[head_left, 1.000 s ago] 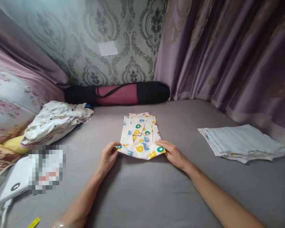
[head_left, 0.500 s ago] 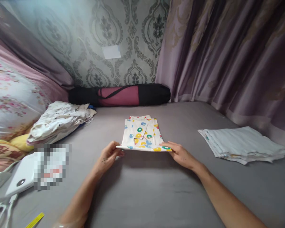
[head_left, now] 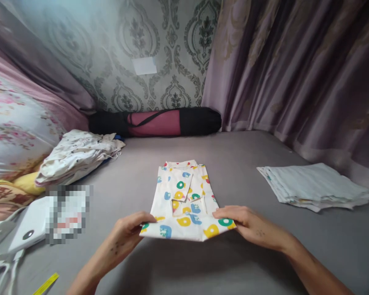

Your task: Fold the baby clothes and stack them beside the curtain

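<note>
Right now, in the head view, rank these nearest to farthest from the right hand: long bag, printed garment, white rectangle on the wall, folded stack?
1. Printed garment: held in the right hand.
2. Folded stack: off to the right.
3. Long bag: lying across the back.
4. White rectangle: above and behind the bag.

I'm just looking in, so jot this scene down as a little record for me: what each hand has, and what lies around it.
Left hand: grips the near left corner of the printed garment
Right hand: grips its near right corner
Garment state: partly folded, near edge raised
Surface: grey sheet
To the right: flat stack of pale cloth
To the left: loose heap of pale patterned cloth
At the back: long black and maroon bag, against the patterned wall
</note>
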